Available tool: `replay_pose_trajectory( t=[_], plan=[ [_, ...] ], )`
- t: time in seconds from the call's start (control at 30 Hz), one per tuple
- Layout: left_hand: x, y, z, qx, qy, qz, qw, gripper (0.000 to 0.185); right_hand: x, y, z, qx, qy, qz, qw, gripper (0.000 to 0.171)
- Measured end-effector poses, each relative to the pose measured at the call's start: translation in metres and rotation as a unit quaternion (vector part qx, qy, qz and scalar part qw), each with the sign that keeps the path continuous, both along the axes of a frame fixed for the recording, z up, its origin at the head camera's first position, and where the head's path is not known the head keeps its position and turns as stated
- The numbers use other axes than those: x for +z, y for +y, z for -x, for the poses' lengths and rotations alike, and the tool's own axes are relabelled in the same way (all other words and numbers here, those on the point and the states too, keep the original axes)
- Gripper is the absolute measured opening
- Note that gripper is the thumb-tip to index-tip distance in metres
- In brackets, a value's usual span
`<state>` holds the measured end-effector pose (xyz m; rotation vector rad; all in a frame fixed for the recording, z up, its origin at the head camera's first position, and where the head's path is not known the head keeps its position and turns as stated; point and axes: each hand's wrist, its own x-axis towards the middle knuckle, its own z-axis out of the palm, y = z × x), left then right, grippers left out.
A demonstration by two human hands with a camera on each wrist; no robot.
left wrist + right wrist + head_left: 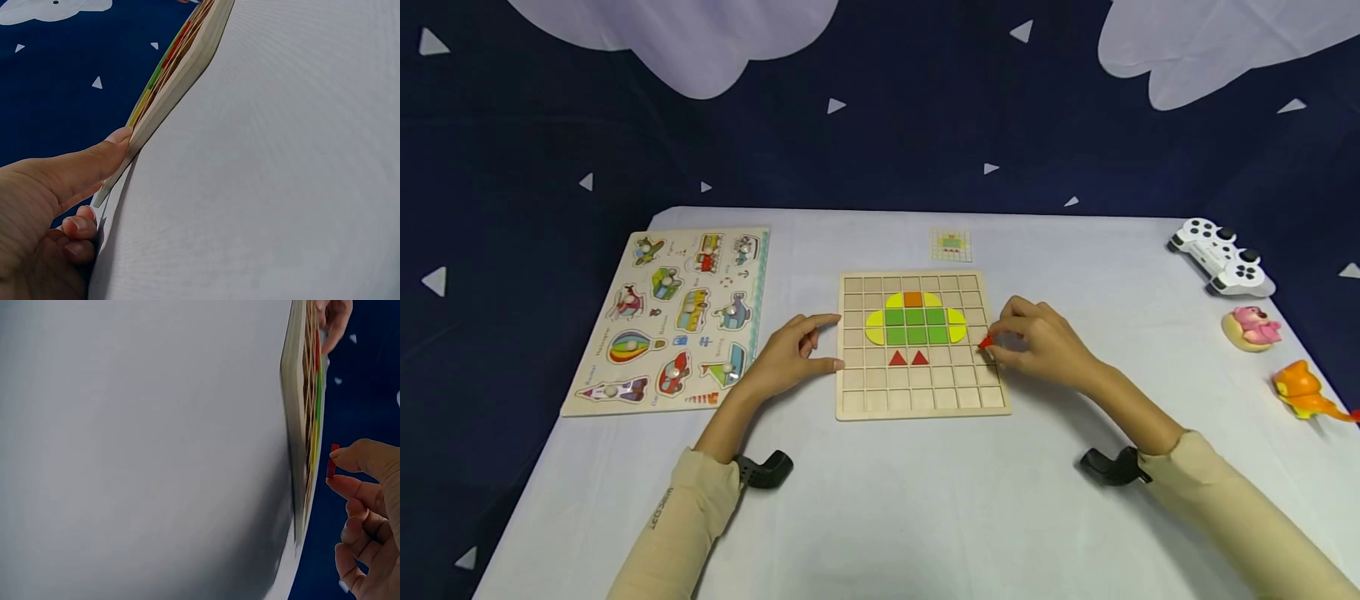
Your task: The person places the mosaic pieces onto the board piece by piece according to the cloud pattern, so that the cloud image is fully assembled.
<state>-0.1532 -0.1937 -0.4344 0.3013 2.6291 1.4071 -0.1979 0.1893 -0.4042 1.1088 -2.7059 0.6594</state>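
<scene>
A square wooden grid board [922, 400] lies in the middle of the table. Green squares [916, 326], yellow rounded pieces [875, 327], an orange square [913, 299] and two red triangles [898, 358] sit in its cells. At the board's left edge, my left hand [787, 354] touches the side with thumb and index finger spread apart; the left wrist view shows the thumb [94, 164] against the rim. My right hand [1043, 343] pinches a small red piece [333, 461] between thumb and index finger, above the board's right edge. Its full outline is partly covered by the fingertips.
Behind the board lies a small pattern card [951, 245]. A wooden vehicle puzzle [666, 321] with knobbed pieces is at left. Along the right side are a white game controller [1222, 258], a pink figure [1252, 327] and an orange toy [1303, 392].
</scene>
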Motion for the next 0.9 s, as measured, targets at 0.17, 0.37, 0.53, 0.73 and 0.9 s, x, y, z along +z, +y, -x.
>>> replay_pose_trajectory(
  t=[0.17,0.37,0.53,0.73,0.9],
  plan=[
    [0.001,0.0,-0.001,0.001,-0.001,0.001,1.0,0.068,0.0,-0.022,-0.001,0.024,-0.022,0.0,0.999,0.013],
    [0.001,-0.001,-0.002,0.003,0.002,0.003,1.0,0.069,-0.003,-0.041,-0.002,0.048,-0.035,-0.006,0.998,0.013],
    [0.001,-0.001,-0.002,0.003,0.003,0.0,1.0,0.069,-0.005,-0.05,-0.003,0.066,-0.029,-0.01,0.997,0.013],
    [0.0,-0.001,-0.002,0.004,-0.004,0.002,1.0,0.068,-0.006,-0.053,-0.003,0.066,-0.042,-0.02,0.997,0.01],
    [0.0,-0.001,-0.001,0.004,-0.005,0.004,1.0,0.069,-0.007,-0.052,-0.002,0.075,-0.052,-0.027,0.995,0.012]
  ],
)
